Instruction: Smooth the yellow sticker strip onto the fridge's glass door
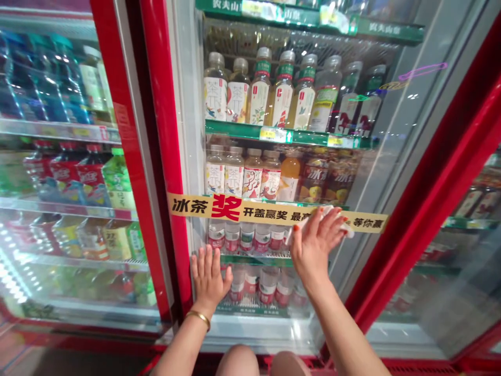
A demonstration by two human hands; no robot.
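My left hand (210, 279) lies flat against the lower left of a glass cooler door (270, 331), fingers spread and pointing up, with a gold bangle (199, 318) at the wrist. Under the fingers of my right hand (317, 237) is a crumpled white tissue (347, 230), pressed on the glass over the right part of a yellow banner strip (266, 213) with black and red characters. Bottles of tea (215, 91) stand on green-edged shelves (238, 128) behind the glass.
A red-framed cooler (113, 99) with blue-capped bottles (68, 78) and red packs stands at the left. Another red door frame (426, 198) slants along the right. Two knees (238, 360) show at the bottom edge.
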